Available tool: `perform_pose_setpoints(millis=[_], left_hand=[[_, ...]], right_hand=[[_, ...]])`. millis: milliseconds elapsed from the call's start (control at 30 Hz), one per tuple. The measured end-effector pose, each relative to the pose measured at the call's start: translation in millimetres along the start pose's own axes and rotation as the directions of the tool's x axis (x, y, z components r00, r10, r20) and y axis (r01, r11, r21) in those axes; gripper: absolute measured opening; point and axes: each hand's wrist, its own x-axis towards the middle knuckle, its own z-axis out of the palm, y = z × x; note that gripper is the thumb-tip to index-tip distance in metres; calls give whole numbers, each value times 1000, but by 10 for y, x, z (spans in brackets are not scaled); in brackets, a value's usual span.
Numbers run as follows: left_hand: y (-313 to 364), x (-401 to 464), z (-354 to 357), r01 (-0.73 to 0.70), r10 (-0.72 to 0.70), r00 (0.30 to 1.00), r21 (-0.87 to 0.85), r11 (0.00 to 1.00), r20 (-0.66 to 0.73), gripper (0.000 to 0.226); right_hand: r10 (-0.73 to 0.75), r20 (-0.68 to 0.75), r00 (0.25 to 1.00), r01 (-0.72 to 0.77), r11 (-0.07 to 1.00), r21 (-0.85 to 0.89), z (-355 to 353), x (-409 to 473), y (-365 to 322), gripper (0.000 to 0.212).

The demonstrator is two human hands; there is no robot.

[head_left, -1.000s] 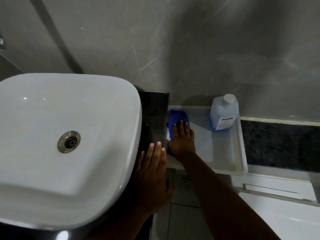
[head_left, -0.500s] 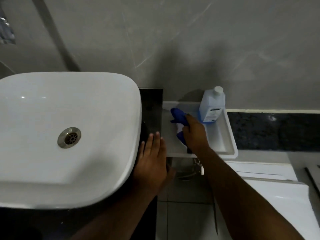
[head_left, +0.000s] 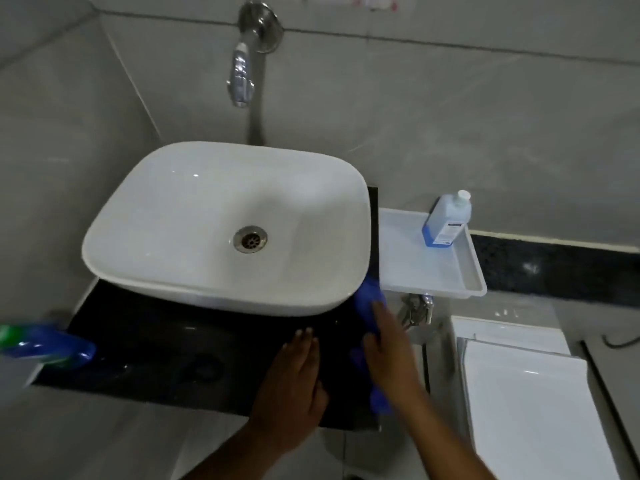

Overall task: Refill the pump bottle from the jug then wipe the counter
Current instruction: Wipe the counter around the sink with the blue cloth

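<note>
My right hand point(head_left: 388, 355) presses a blue cloth point(head_left: 369, 299) onto the black counter point(head_left: 166, 344) at its right front corner, beside the basin. My left hand point(head_left: 294, 375) rests flat on the counter just left of it, fingers apart, holding nothing. A clear jug point(head_left: 446, 220) with a white cap and a little blue liquid stands upright at the far right corner of a white tray point(head_left: 408, 265). A blurred blue and green bottle point(head_left: 45, 344) shows at the counter's left edge.
A white basin point(head_left: 225, 223) fills most of the counter, under a chrome wall tap point(head_left: 242, 74). Below the tray is a chrome valve point(head_left: 415, 310). A white toilet cistern and lid point(head_left: 526, 389) sits at lower right. Grey tiled walls surround everything.
My right hand has carried the blue cloth off the white tray and down onto the black counter's front right corner. The view has pulled back and upward, bringing the tap into sight.
</note>
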Motion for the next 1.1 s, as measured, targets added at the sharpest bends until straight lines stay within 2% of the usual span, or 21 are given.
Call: perform_pose_setpoints(millis=[67,100,200,267,333,467,533,600,667,700,800,867,900,967,1100], left_hand=[[-293,-121,-113,44,-45,999,72,996,16,62],[-430,-152,-157,55,-58,998,103,993,19,62],[-716,-185,-217,39,-48,998,193,980,42,64],[-787,-162,-193,14,-26,998,206,979,54,66],[-778,-116,-152,2,-12,999,202,979,47,67],[-751,-78,-81,14,-19,1000,207,978,25,70],[-760,-84,-77,9,-13,1000,215,976,16,71],[-759,-93,-94,5,-8,1000,215,977,12,71],[-763,-92,-107,11,-13,1000,196,980,10,71],[-763,-94,-104,11,-14,1000,188,982,14,72],[-778,-98,-80,4,-8,1000,187,982,19,72],[-786,-90,-52,5,-9,1000,190,982,21,72],[-791,-85,-38,7,-10,1000,191,982,19,72],[-794,-75,-23,8,-12,1000,205,979,18,72],[-789,-73,-32,-12,9,1000,219,976,18,66]], right_hand=[[-41,154,987,87,948,-305,309,-197,16,67],[-32,141,990,86,913,-399,374,-225,22,70],[-73,26,997,77,898,-434,400,-112,-32,63],[-109,40,993,113,844,-524,428,-13,-47,61],[-81,57,995,99,798,-594,480,47,-22,63],[-55,17,998,54,792,-608,680,-75,-163,65],[-140,73,987,156,789,-594,825,-323,-268,64],[-252,225,941,336,751,-568,846,-654,-224,65],[-273,299,914,399,731,-553,643,-807,-34,64],[-256,259,931,360,755,-548,533,-794,95,62],[-21,19,1000,27,881,-473,363,-501,246,62],[113,-104,988,-149,861,-487,489,-219,128,65],[128,-131,983,-178,836,-520,584,-124,12,66],[73,-94,993,-114,805,-582,798,-73,-219,66],[-126,111,986,167,772,-614,1065,-536,-437,63]])
